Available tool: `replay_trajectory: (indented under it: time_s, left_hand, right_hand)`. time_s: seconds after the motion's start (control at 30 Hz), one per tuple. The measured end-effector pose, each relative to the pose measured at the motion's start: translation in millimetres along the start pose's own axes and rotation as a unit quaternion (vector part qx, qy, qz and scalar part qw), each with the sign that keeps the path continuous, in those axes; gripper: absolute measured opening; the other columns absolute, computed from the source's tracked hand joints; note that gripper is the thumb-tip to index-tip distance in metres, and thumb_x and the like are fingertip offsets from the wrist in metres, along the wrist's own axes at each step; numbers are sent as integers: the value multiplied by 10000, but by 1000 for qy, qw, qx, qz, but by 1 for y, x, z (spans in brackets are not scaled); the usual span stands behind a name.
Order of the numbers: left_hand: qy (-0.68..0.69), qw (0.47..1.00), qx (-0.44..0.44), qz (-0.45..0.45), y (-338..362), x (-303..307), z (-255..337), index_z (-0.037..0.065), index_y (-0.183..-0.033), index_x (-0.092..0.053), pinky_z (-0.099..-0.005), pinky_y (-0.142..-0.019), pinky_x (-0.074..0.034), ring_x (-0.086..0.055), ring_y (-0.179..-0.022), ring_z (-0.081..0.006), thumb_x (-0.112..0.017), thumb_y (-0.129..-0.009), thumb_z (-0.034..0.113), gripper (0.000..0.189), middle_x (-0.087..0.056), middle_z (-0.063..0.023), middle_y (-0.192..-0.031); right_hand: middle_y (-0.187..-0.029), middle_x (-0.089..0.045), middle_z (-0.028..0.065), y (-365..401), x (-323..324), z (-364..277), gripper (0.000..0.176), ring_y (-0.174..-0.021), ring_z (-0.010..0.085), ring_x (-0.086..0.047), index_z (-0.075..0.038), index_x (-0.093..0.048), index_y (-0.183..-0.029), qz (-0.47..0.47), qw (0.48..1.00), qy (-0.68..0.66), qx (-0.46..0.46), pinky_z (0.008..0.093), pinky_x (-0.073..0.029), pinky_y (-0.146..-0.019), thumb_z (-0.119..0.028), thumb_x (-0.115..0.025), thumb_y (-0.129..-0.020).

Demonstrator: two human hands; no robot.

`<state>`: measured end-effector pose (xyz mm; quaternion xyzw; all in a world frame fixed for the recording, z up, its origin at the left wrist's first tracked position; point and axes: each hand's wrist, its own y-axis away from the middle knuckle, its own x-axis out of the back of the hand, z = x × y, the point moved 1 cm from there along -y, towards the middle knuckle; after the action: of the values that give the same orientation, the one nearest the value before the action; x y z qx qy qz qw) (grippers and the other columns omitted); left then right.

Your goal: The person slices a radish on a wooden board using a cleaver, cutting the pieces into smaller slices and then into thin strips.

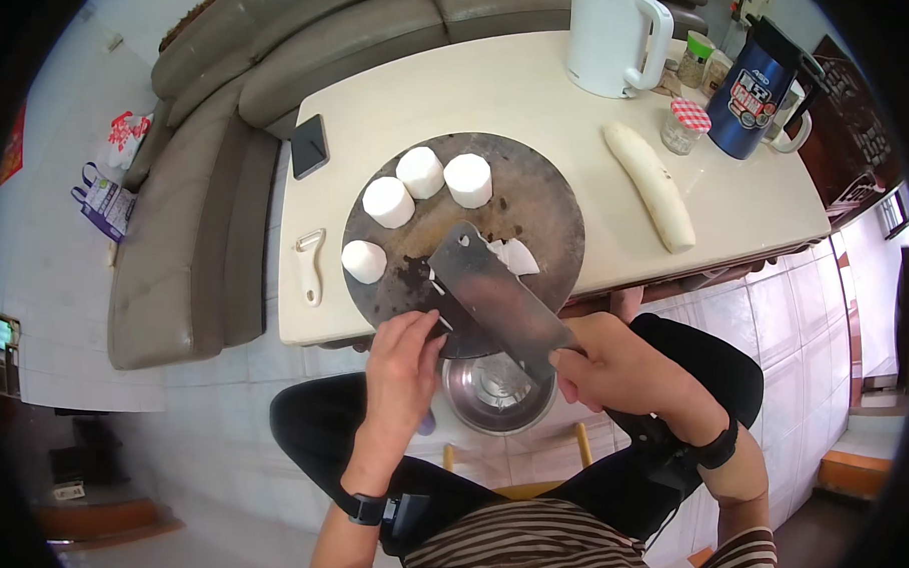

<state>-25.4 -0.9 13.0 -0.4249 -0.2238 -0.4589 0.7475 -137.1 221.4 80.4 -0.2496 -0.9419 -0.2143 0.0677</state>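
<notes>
My right hand grips the handle of a cleaver, whose broad dark blade lies slantwise over the round chopping board. At the board's near edge, my left hand has its fingers bent and close together. A thin white strip shows beside those fingertips; whether they pinch it is hard to see. White radish chunks stand toward the back left of the board, and another chunk sits at its left. Cut white radish pieces lie just beyond the blade.
Below the board's near edge is a metal bowl. A peeler and a phone lie on the table's left. To the right are a whole white radish, a glass jar, a white kettle and a blue flask.
</notes>
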Motion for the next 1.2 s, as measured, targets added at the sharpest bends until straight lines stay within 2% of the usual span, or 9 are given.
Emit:
replay_trajectory:
  time_s: [0.07, 0.2, 0.37, 0.53, 0.6, 0.7, 0.93, 1.03, 1.2]
  left_hand:
    - [-9, 1000, 3, -23, -6, 3, -1, -23, -1005, -662, -392, -771, -504, -610, -889, -338, -694, -757, -60, 253, -635, -145, -988]
    - [-47, 997, -32, -52, -10, 0, -5, -18, -1016, -658, -386, -769, -502, -613, -886, -330, -686, -787, -45, 232, -624, -137, -947]
    - [-56, 995, -26, -81, -14, 5, -1, -15, -928, -639, -382, -744, -505, -615, -866, -327, -680, -793, -47, 145, -615, -132, -920]
    - [12, 995, 8, -96, -19, 2, -7, -4, -969, -649, -372, -737, -507, -618, -865, -336, -651, -822, -58, 156, -612, -142, -912]
    - [34, 998, 35, -42, -25, -1, -5, 13, -998, -659, -394, -743, -490, -597, -872, -334, -651, -764, -51, 243, -607, -131, -931]
    - [-31, 996, 14, -79, -30, -3, -10, 7, -1052, -662, -396, -763, -492, -595, -888, -337, -616, -781, -76, 287, -604, -143, -956]
    - [-18, 992, 6, -126, -22, 8, -4, -13, -1035, -658, -395, -773, -498, -594, -906, -351, -598, -802, -79, 249, -602, -156, -981]
    - [24, 989, 57, -134, -22, 10, 1, -23, -1035, -664, -370, -724, -510, -625, -872, -328, -612, -868, -53, 177, -602, -162, -1005]
    - [-95, 994, 43, -14, -41, -11, -14, -35, -980, -672, -381, -707, -509, -637, -797, -339, -653, -866, 7, 123, -628, -165, -928]
  right_hand:
    - [-582, -568, 25, 3, 5, 2, 225, -454, 72, -497, 17, -559, -730, -60, 994, -88, -27, 252, -390, -440, -112, -490, -902]
    - [-577, -569, 41, 12, 6, 3, 229, -446, 92, -503, 21, -560, -729, -63, 994, -94, -13, 261, -392, -438, -107, -487, -904]
    - [-586, -569, 35, 16, 12, 6, 219, -442, 91, -495, 17, -562, -735, 41, 991, -126, -11, 255, -389, -440, -102, -487, -903]
    - [-595, -565, 35, 14, 6, 8, 230, -456, 95, -503, 19, -544, -733, 16, 991, -134, 0, 260, -399, -449, -111, -485, -914]
    - [-597, -564, 35, 14, 5, 9, 234, -461, 96, -505, 19, -539, -736, 12, 990, -138, 3, 262, -402, -452, -117, -484, -918]
    - [-600, -561, 37, 14, 5, 10, 237, -469, 97, -507, 20, -537, -746, 14, 991, -130, -2, 266, -410, -459, -125, -484, -926]
    - [-588, -560, 41, 20, 10, 10, 252, -467, 103, -512, 22, -535, -728, 30, 992, -122, -7, 270, -419, -464, -133, -489, -922]
    - [-582, -559, 45, 21, 10, 14, 259, -468, 107, -518, 22, -535, -725, 29, 993, -114, -1, 272, -425, -466, -138, -490, -923]
    - [-586, -560, 44, 23, 12, 16, 258, -470, 110, -522, 21, -539, -728, 41, 992, -116, -5, 274, -431, -467, -139, -486, -924]
